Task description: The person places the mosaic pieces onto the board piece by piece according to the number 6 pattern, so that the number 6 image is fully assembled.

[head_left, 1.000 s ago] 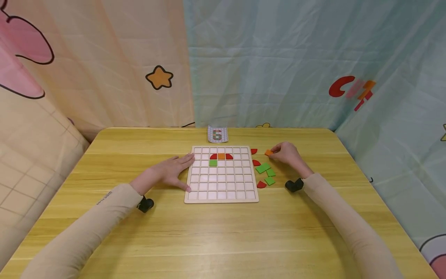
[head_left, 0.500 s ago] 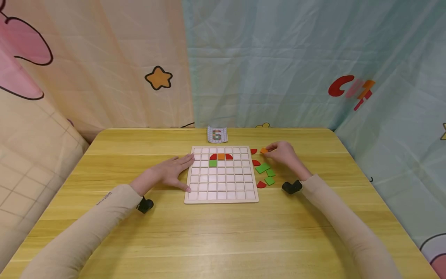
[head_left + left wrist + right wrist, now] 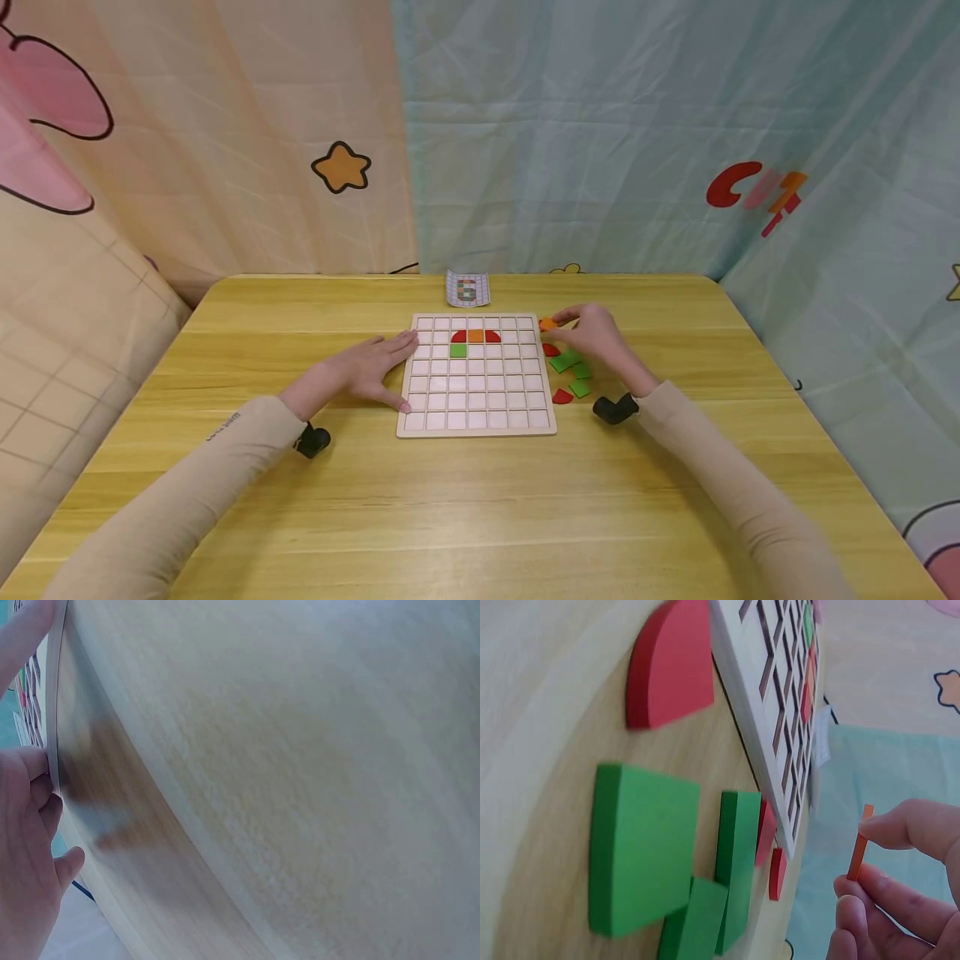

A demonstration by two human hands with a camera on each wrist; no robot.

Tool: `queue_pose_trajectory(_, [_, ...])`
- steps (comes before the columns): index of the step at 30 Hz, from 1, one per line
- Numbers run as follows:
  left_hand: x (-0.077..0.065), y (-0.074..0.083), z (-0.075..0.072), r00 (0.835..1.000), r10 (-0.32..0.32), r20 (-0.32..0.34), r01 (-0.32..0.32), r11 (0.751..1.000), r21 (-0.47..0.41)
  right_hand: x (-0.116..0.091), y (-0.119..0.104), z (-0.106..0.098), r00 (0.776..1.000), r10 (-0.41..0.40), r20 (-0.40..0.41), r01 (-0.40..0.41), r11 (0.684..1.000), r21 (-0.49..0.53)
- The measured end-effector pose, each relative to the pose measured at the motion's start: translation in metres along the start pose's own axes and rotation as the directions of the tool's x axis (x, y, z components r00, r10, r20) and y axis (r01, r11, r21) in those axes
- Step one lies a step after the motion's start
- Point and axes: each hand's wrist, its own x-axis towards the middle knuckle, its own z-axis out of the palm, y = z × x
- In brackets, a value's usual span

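Over yellowish wood (image 3: 465,517), the right hand (image 3: 597,332) pinches a thin orange tile (image 3: 859,853), left hand (image 3: 369,367) spread

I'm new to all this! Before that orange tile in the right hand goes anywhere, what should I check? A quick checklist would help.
1. Tile gripped: ok, the right hand pinches the orange tile.
2. Board steadied: ok, the left hand rests on the left edge of the board.
3. Room left: ok, many cells hold no tile.
4. Tile over board: not ok, it shows right of it.
5. Card uncovered: ok.
6. Card's exact pattern: cannot tell, too small.
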Motion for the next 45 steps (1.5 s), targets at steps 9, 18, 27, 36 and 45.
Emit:
queue_pose_trajectory(9, [0.001,-0.002,0.001,1.0,0.003,-0.005,-0.003,1.0,0.0,-0.002,-0.013,0.014,0.999,-0.03,0.041,0.028,0.999,0.042])
queue_pose_trajectory(18, [0.001,-0.003,0.001,1.0,0.001,0.0,-0.001,1.0,0.006,-0.003,-0.028,0.026,0.995,-0.077,0.065,0.076,0.997,0.012])
queue_pose_trajectory(27, [0.001,-0.001,0.001,1.0,-0.001,0.003,0.001,1.0,0.002,-0.006,-0.045,0.039,0.986,-0.135,0.094,0.136,0.991,-0.004])
queue_pose_trajectory(36, [0.001,-0.002,0.001,1.0,0.002,-0.001,-0.002,1.0,0.007,-0.005,-0.059,0.051,0.98,-0.161,0.121,0.162,0.987,-0.004])
queue_pose_trajectory(45, [0.002,-0.004,0.003,1.0,0.009,-0.002,-0.009,1.0,0.005,-0.001,-0.07,0.063,0.971,-0.178,0.158,0.177,0.984,0.016])
